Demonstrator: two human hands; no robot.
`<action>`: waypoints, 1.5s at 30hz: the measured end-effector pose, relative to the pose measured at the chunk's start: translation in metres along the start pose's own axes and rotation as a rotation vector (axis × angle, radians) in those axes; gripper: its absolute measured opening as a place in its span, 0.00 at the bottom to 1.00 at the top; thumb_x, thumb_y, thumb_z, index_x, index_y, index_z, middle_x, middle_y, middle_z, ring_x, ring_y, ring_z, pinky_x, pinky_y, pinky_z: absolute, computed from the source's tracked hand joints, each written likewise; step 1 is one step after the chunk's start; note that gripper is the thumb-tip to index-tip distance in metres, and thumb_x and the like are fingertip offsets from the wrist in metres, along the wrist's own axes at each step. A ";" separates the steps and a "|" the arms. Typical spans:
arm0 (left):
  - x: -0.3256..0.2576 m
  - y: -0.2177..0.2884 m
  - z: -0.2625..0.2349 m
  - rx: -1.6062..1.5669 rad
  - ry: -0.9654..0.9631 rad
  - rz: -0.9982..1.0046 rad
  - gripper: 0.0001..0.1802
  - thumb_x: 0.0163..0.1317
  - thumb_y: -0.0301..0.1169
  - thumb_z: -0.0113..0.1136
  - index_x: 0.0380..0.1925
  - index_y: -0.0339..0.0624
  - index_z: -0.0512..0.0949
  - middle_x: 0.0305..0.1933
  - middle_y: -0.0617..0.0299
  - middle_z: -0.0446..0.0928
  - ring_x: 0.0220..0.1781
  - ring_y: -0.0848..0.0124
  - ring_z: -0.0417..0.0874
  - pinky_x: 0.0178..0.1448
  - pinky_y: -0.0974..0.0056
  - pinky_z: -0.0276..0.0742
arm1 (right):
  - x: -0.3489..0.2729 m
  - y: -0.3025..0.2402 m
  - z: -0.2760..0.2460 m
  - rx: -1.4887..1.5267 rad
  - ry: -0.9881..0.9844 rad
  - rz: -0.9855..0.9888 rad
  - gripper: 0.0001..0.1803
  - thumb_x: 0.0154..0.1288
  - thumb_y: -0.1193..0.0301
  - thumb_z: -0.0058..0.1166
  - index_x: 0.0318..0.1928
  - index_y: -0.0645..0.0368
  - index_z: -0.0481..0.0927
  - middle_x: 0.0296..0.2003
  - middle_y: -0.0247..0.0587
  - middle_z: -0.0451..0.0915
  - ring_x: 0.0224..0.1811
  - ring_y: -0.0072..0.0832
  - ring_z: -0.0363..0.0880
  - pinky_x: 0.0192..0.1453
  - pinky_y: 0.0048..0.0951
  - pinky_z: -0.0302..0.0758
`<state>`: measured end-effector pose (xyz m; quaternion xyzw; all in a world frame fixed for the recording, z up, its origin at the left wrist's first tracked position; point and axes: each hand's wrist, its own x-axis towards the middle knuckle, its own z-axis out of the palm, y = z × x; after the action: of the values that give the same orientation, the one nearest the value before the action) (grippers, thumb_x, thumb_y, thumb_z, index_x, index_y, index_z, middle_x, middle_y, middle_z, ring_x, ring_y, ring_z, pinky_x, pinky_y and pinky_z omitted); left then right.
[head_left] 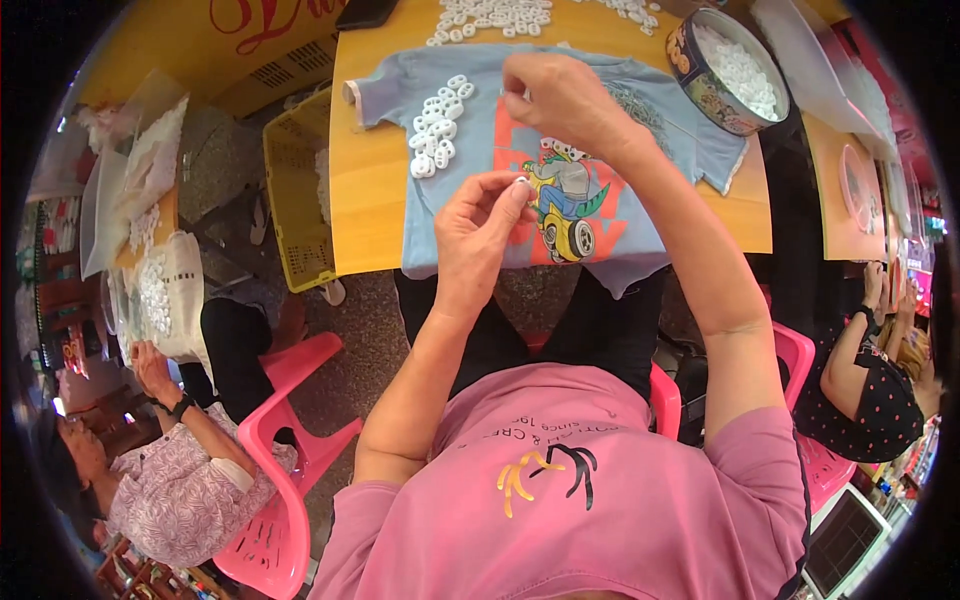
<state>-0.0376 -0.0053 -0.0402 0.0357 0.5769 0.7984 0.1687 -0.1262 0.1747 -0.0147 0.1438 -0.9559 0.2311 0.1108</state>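
Note:
My left hand (472,235) pinches a small white plastic piece (522,183) between thumb and fingertips, above the near part of a light blue T-shirt (430,225). Higher over the shirt is my right hand (572,105), its fingers bent into a pinch. Whether anything is between them I cannot make out. A cluster of white oval pieces with holes (436,128) lies on the shirt, left of both hands. The shirt is spread across the yellow table and bears a print of a cartoon figure on a scooter (568,205), partly covered by my hands.
More white pieces (490,18) are heaped at the table's (365,225) far edge. A round tin (742,115) full of white bits stands at the right. Beside the table's left side is a yellow crate (290,190). Other people sit on both sides, one on a pink chair (290,480).

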 end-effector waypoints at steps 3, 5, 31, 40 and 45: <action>0.003 0.001 -0.005 -0.089 0.002 -0.020 0.09 0.66 0.30 0.61 0.42 0.37 0.79 0.37 0.63 0.82 0.33 0.79 0.80 0.35 0.75 0.76 | -0.009 -0.001 -0.007 0.160 0.079 0.055 0.09 0.58 0.70 0.56 0.35 0.64 0.76 0.31 0.48 0.80 0.35 0.43 0.80 0.41 0.39 0.75; 0.005 0.002 -0.004 -0.128 0.005 -0.049 0.09 0.66 0.29 0.61 0.43 0.36 0.79 0.37 0.62 0.83 0.33 0.78 0.80 0.35 0.74 0.76 | -0.011 0.006 -0.007 0.151 0.108 0.062 0.10 0.59 0.71 0.56 0.38 0.64 0.78 0.30 0.48 0.81 0.35 0.42 0.81 0.42 0.37 0.75; -0.003 -0.002 -0.011 -0.113 -0.031 -0.072 0.10 0.66 0.28 0.61 0.43 0.35 0.76 0.38 0.58 0.82 0.34 0.76 0.82 0.40 0.73 0.79 | 0.019 -0.019 0.022 -0.118 -0.148 0.050 0.08 0.57 0.69 0.53 0.32 0.61 0.79 0.33 0.46 0.83 0.36 0.49 0.81 0.41 0.45 0.77; 0.002 -0.001 -0.014 -0.266 -0.016 -0.089 0.09 0.65 0.27 0.61 0.42 0.35 0.76 0.36 0.58 0.82 0.33 0.75 0.81 0.39 0.72 0.78 | -0.022 -0.010 -0.005 0.506 0.063 0.214 0.14 0.65 0.71 0.55 0.48 0.64 0.82 0.32 0.38 0.82 0.32 0.21 0.78 0.38 0.26 0.76; 0.003 0.000 -0.009 -0.277 -0.013 -0.077 0.09 0.65 0.28 0.62 0.42 0.35 0.77 0.37 0.58 0.82 0.33 0.75 0.81 0.37 0.72 0.78 | -0.077 -0.034 -0.022 0.839 -0.022 0.353 0.15 0.67 0.72 0.56 0.51 0.67 0.80 0.35 0.35 0.82 0.34 0.18 0.77 0.42 0.21 0.75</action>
<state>-0.0423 -0.0127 -0.0439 -0.0047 0.4612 0.8630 0.2064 -0.0396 0.1733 -0.0032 0.0134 -0.7906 0.6121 -0.0082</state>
